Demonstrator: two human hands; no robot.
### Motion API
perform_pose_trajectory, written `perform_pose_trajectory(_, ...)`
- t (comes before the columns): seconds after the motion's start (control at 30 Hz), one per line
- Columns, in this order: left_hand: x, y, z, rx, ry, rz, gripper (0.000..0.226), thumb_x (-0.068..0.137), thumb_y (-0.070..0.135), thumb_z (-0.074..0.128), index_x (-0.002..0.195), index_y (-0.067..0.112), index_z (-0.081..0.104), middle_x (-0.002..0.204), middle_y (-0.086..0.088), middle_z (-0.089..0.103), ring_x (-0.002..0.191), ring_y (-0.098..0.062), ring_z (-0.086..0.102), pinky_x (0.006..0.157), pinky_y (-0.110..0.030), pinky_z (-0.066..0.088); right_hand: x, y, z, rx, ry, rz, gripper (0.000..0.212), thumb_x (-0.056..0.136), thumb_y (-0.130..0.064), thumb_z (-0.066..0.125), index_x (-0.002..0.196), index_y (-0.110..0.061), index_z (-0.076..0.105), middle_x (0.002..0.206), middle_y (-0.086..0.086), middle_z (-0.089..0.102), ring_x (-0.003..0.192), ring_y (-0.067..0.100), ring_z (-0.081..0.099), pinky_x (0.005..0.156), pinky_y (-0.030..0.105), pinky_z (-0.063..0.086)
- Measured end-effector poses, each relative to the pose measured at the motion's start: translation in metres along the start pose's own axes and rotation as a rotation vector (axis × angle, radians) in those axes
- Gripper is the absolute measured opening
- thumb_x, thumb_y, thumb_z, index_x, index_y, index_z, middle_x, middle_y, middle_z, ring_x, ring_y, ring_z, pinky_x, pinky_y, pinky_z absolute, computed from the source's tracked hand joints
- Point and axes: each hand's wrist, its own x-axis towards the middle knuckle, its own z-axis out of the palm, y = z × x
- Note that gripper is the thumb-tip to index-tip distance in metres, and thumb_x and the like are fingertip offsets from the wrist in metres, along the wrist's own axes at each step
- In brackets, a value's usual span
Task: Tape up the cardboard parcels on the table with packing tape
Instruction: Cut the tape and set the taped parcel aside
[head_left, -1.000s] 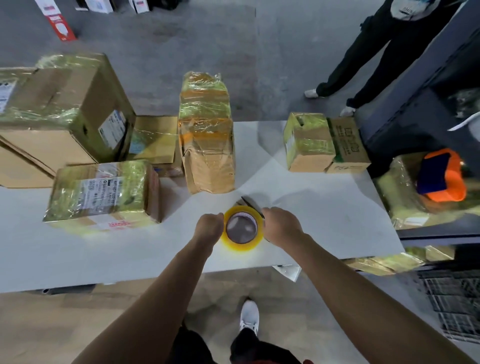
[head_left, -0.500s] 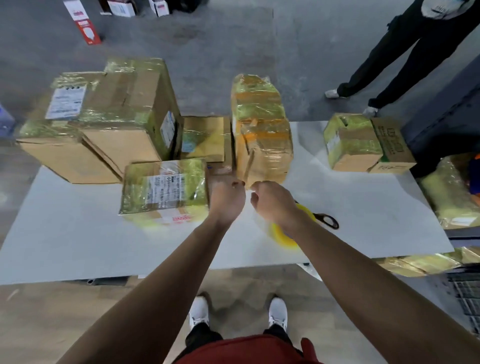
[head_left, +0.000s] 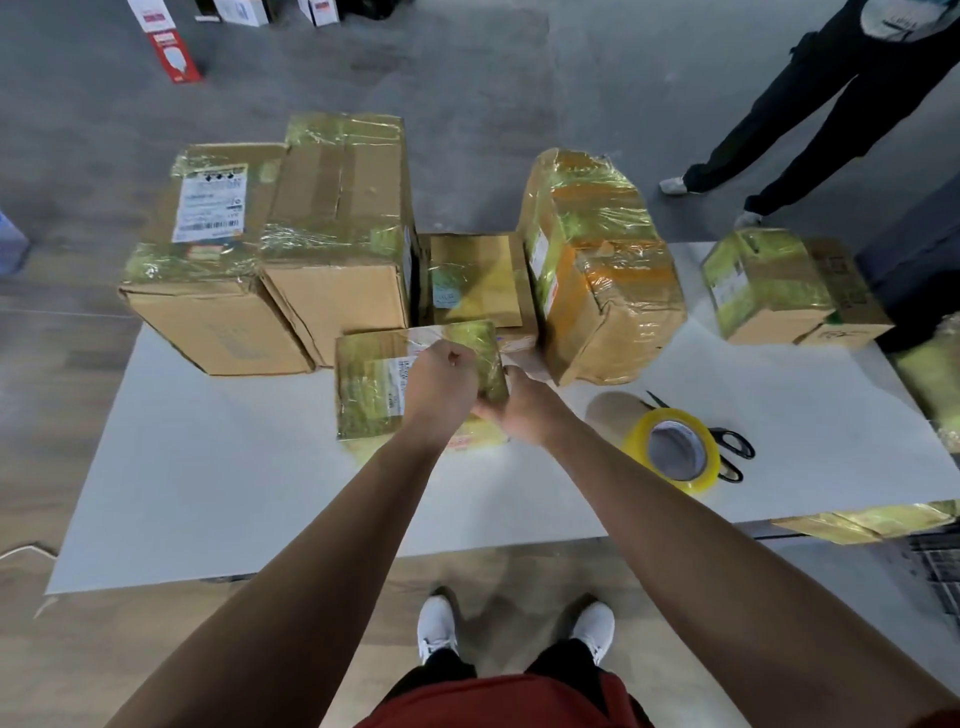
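The right hand is gripping the near right corner of the small parcel, thumb lying along its side. The left hand is resting on the parcel's top with fingers curled, though I cannot tell whether it is pinching anything. The parcel is lying mid-table on the white table, the tape roll is sitting untouched to the right, partly covering the scissors, and larger boxes and a wrapped bundle are standing along the far side.
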Motion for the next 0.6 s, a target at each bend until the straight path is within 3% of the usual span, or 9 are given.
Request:
perform_pose_trajectory(0.07,0.002,-0.002,-0.006,-0.008,-0.001,0.009,0.028,0.095,0.013,0.041,0.104,0.004,0.066,0.073,0.003,0.059,0.054,-0.008,0.051,0.038,-0.011,0.034,0.0,0.002,0.0,0.201,-0.058,0.027,0.067,0.086,-0.056,0.066,0.137,-0.02,0.041,0.12,0.0,0.058,0.098,0.022,0.062,0.068,0.036,0.059)
perform_pose_trajectory(0.13,0.003,-0.004,-0.012,-0.016,-0.005,0.01,0.027,0.096,0.012,0.041,0.107,0.008,0.065,0.077,0.003,0.063,0.051,-0.003,0.053,0.038,-0.009,0.035,0.0,0.005,-0.002,0.351,-0.087,0.0,0.065,0.088,-0.041,0.071,0.142,-0.022,0.041,0.13,0.0,0.056,0.108,0.022,0.061,0.075,0.039,0.062)
perform_pose_trajectory(0.23,0.007,-0.008,-0.019,0.0,0.028,0.021,0.027,0.096,0.013,0.042,0.107,0.004,0.065,0.091,-0.01,0.068,0.049,0.0,0.048,0.04,-0.009,0.032,-0.001,0.008,-0.015,0.311,-0.133,-0.078,0.064,0.091,-0.027,0.07,0.147,-0.02,0.039,0.13,0.0,0.054,0.112,0.021,0.06,0.088,0.042,0.058)
perform_pose_trajectory(0.3,0.009,-0.012,-0.024,0.063,0.054,0.044,0.028,0.098,0.015,0.046,0.118,0.007,0.062,0.113,-0.007,0.066,0.075,-0.002,0.057,0.059,-0.008,0.04,0.003,0.01,-0.026,0.155,-0.182,-0.113,0.064,0.091,-0.027,0.069,0.147,-0.023,0.039,0.134,-0.006,0.05,0.118,0.022,0.057,0.096,0.042,0.053)
perform_pose_trajectory(0.37,0.014,-0.02,-0.025,0.132,0.036,0.022,0.04,0.098,0.023,0.051,0.135,0.009,0.052,0.133,-0.008,0.057,0.114,-0.019,0.056,0.092,-0.024,0.044,0.009,0.012,-0.035,-0.012,-0.212,-0.122,0.068,0.09,-0.028,0.068,0.151,-0.027,0.036,0.15,-0.003,0.043,0.13,0.02,0.048,0.105,0.04,0.044)
perform_pose_trajectory(0.4,0.016,-0.027,-0.023,0.175,-0.008,-0.021,0.048,0.097,0.029,0.054,0.14,0.008,0.048,0.137,-0.011,0.054,0.123,-0.025,0.052,0.1,-0.033,0.043,0.011,0.013,-0.038,-0.055,-0.217,-0.116,0.068,0.091,-0.027,0.067,0.151,-0.029,0.035,0.153,-0.002,0.04,0.133,0.02,0.044,0.106,0.037,0.041)
perform_pose_trajectory(0.43,0.018,-0.033,-0.02,0.219,-0.066,-0.075,0.055,0.095,0.036,0.057,0.14,0.007,0.047,0.137,-0.013,0.055,0.122,-0.029,0.053,0.1,-0.037,0.044,0.012,0.012,-0.04,-0.073,-0.214,-0.121,0.066,0.092,-0.024,0.065,0.151,-0.029,0.036,0.153,-0.001,0.039,0.133,0.02,0.044,0.105,0.034,0.04)
perform_pose_trajectory(0.5,0.016,-0.045,-0.01,0.268,-0.158,-0.13,0.059,0.09,0.048,0.06,0.13,0.005,0.053,0.123,-0.014,0.064,0.107,-0.03,0.062,0.086,-0.036,0.05,0.011,0.01,-0.035,-0.047,-0.159,-0.156,0.057,0.094,-0.021,0.062,0.148,-0.024,0.042,0.149,0.002,0.045,0.127,0.02,0.049,0.097,0.031,0.043)
perform_pose_trajectory(0.6,0.009,-0.053,0.002,0.257,-0.09,-0.148,0.055,0.093,0.048,0.057,0.123,0.004,0.051,0.114,-0.013,0.066,0.104,-0.031,0.062,0.083,-0.036,0.05,0.01,0.005,-0.013,0.033,-0.035,-0.174,0.056,0.092,-0.042,0.064,0.14,-0.015,0.051,0.136,0.004,0.057,0.122,0.023,0.054,0.099,0.034,0.044)
